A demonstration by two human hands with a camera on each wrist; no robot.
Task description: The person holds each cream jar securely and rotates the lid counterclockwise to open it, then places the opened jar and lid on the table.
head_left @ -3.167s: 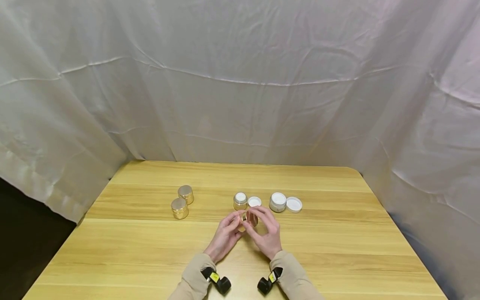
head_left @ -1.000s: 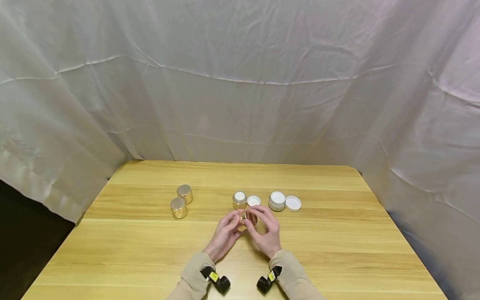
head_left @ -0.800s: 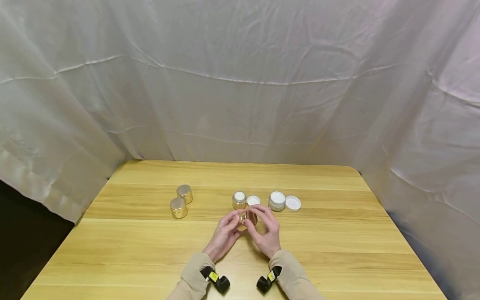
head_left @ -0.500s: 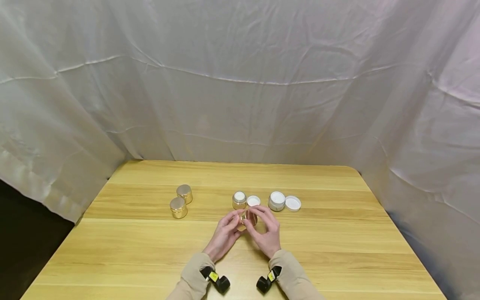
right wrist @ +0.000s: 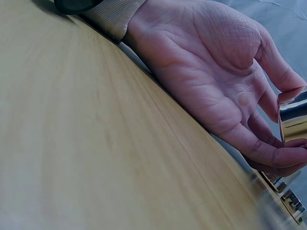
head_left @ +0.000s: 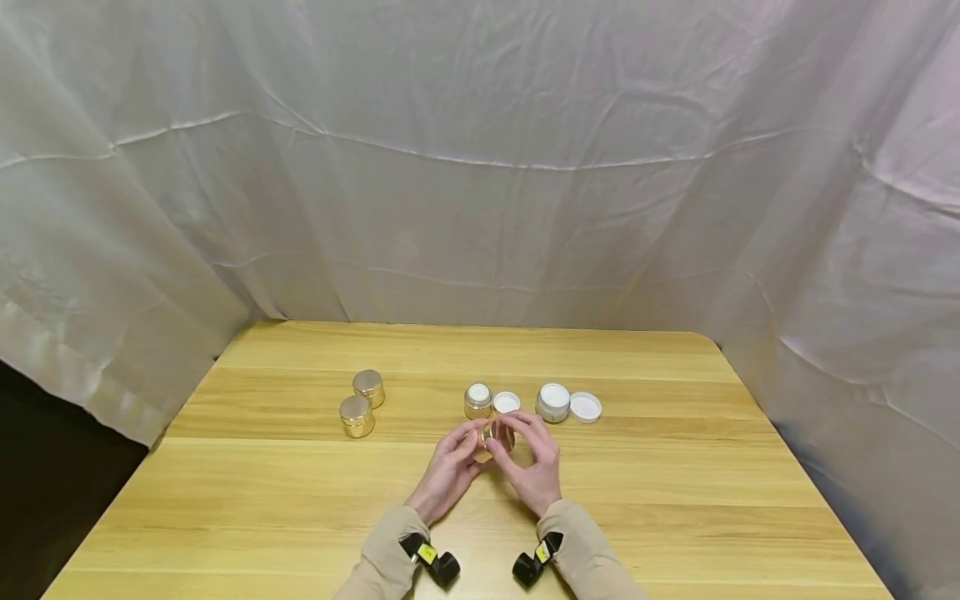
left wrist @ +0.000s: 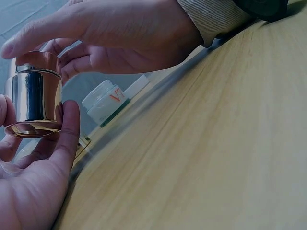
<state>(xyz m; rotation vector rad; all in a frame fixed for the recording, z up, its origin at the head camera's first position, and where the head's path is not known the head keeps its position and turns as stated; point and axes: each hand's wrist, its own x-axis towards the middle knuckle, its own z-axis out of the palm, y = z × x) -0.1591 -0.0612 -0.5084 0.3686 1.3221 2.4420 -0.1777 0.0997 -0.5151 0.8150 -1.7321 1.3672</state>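
Both hands hold one shiny gold jar [head_left: 502, 437] in front of the person. In the left wrist view the jar [left wrist: 39, 98] stands nearly upright, with a seam below its top part. My left hand [head_left: 447, 471] grips its lower body between thumb and fingers; the right wrist view shows the palm of that left hand [right wrist: 201, 67] and part of the jar [right wrist: 295, 117]. From above, my right hand [head_left: 536, 471] pinches the jar's top part, the lid, as the left wrist view shows this right hand [left wrist: 129, 36] with thumb and fingers on opposite sides.
Beyond the hands stand an open gold jar [head_left: 478, 402] and an open whitish jar [head_left: 553, 403], each beside its white-lined lid [head_left: 507, 402] or disc-like lid [head_left: 586, 407]. Two capped gold jars [head_left: 357, 416] stand at the left of the wooden table [head_left: 225, 500]. A grey curtain [head_left: 480, 208] hangs behind.
Both hands stay at the same spot with the gold jar between them. The right thumb and fingertips shift only slightly around its top; the other jars stay put.
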